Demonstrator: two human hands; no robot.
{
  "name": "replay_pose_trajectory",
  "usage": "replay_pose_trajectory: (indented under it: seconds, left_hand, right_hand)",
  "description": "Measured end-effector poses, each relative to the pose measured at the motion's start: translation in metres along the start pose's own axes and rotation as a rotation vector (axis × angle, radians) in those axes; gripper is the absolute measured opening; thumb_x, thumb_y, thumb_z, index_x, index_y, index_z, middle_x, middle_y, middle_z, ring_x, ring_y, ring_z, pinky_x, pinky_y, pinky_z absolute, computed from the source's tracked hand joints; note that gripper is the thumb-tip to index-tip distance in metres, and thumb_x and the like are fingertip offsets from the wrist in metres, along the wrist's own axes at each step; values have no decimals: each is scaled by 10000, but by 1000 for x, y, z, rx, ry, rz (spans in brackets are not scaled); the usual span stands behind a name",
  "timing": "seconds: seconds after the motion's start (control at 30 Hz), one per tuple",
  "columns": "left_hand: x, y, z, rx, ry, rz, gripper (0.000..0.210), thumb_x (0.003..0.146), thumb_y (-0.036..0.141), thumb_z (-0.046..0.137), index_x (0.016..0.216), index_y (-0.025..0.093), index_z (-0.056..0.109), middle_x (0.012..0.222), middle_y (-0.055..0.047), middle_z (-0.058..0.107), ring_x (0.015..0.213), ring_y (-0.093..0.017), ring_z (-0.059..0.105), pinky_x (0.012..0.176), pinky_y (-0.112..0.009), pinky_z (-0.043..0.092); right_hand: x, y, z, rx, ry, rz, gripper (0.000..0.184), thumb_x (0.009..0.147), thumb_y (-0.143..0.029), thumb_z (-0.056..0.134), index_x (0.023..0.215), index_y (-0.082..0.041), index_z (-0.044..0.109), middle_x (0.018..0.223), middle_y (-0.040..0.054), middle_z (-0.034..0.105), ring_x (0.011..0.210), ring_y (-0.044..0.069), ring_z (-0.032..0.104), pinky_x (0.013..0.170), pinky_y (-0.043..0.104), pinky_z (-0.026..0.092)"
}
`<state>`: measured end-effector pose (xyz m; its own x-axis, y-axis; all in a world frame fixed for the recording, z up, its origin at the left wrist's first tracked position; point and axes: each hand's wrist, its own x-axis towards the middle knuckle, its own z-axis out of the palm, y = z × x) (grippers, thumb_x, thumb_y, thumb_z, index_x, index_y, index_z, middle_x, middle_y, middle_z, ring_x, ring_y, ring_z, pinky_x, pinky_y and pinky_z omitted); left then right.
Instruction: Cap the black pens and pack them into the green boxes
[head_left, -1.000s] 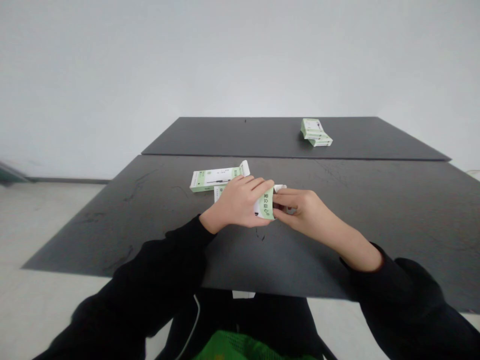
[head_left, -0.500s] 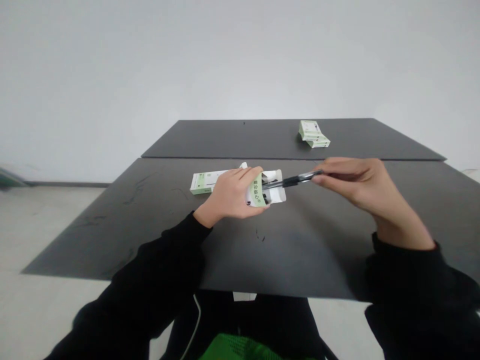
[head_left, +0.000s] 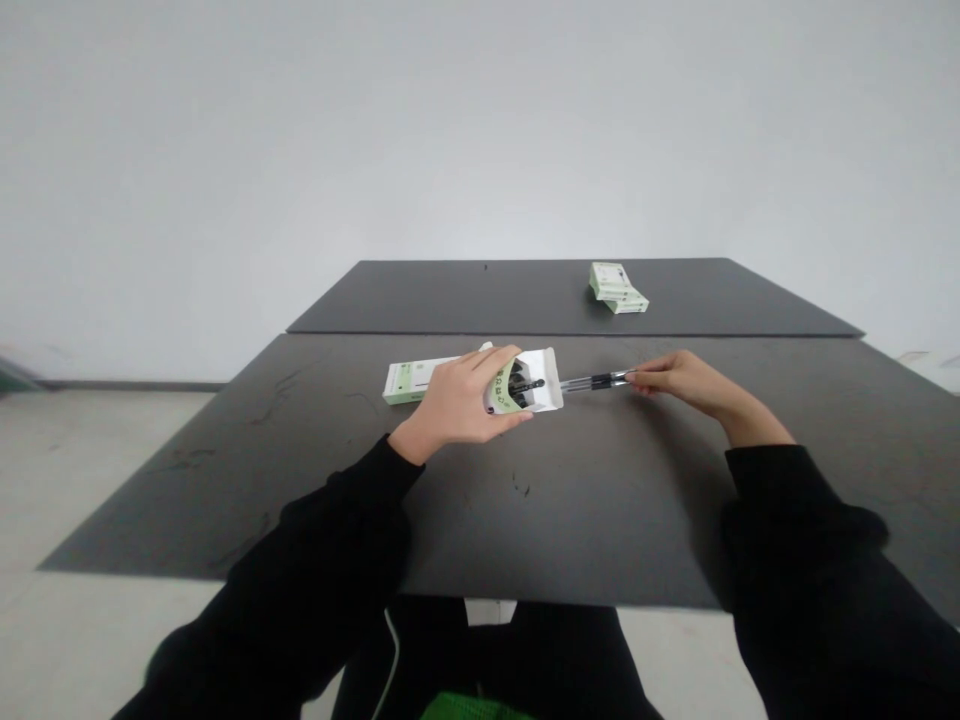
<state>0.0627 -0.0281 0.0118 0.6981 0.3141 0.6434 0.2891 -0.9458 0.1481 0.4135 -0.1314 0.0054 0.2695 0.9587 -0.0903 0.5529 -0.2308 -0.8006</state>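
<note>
My left hand (head_left: 466, 398) is closed around a white and green pen box (head_left: 551, 380) whose flap end faces right. Dark pen ends (head_left: 519, 383) show inside its mouth. Between thumb and fingers, my right hand (head_left: 679, 380) pinches the end of a clear pen with a black grip (head_left: 600, 382). Lying level just right of the box, the pen has its other end close to the flap; whether they touch I cannot tell. Another white and green box (head_left: 409, 380) lies behind my left hand, partly covered by it.
Several similar boxes (head_left: 616, 287) lie stacked at the back right of the dark table (head_left: 450, 510). A seam crosses the tabletop in front of them. Behind the table rises a pale wall (head_left: 480, 130).
My right hand has lowered and drawn the pen rightward out of the box, so it now lies nearly level. The left hand keeps its hold on the box. The view has shifted slightly.
</note>
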Motion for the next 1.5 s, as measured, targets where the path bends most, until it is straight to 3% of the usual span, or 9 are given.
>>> replay_pose_trajectory:
  seconds: [0.1,0.23,0.4,0.57,0.77,0.97,1.27,1.37,1.5]
  left_hand:
    - [1,0,1,25,2,-1,714,773,613,675,1320,173,545,1288,-143,685,1178,-324,663,940,-440,548]
    - [2,3,0,46,-21,9,702,772,599,678,1302,158,543,1260,-144,696,1121,-321,685,906,-431,554]
    - [3,6,-2,71,-57,-6,709,760,605,685,1283,148,545,1223,-151,706,1065,-322,701,863,-418,554]
    - [2,9,0,74,-66,21,706,751,597,696,1275,148,543,1214,-159,705,1045,-319,705,865,-417,553]
    - [2,5,0,80,-15,-26,736,737,585,700,1284,125,522,1210,-182,694,1050,-338,698,848,-436,563]
    - [3,-1,-2,6,92,-3,706,738,525,711,1270,110,500,1189,-185,675,1101,-333,670,924,-453,546]
    - [3,6,-2,-88,107,-34,737,722,499,735,1304,144,457,1233,-168,647,1137,-320,646,938,-448,539]
    - [2,6,0,-114,134,-22,771,739,480,738,1360,162,410,1275,-163,617,1164,-321,623,955,-466,528]
    - [2,8,3,-159,158,22,692,745,461,752,1294,179,439,1188,-136,622,1087,-302,627,907,-459,535]
  right_hand:
    - [5,0,9,-128,54,51,348,677,-445,806,835,-135,792,612,55,666,567,172,545,599,340,434]
    - [-10,-34,26,-90,261,-208,315,767,-437,753,935,-171,760,785,52,690,685,174,582,665,328,450]
    - [-39,-87,70,-7,159,-699,206,831,-390,737,976,-243,751,957,40,595,865,176,577,794,346,485]
    - [-42,-91,101,-67,118,-779,156,878,-343,696,984,-249,760,959,46,562,912,189,586,835,372,497]
    - [-39,-81,65,145,207,-660,142,836,-393,732,824,-252,742,881,27,619,815,179,586,750,335,472]
    - [-14,-39,3,523,476,-218,232,735,-445,747,688,-234,661,654,-4,514,614,134,453,599,292,415]
    - [15,1,22,195,289,147,191,639,-321,737,607,-133,717,524,49,567,494,149,483,480,305,372]
    - [13,-3,24,37,307,161,176,637,-299,753,650,-124,754,514,60,596,529,192,535,535,326,409]
    - [2,-31,41,-68,358,44,248,699,-315,742,860,-132,786,763,95,717,729,232,628,702,346,478]
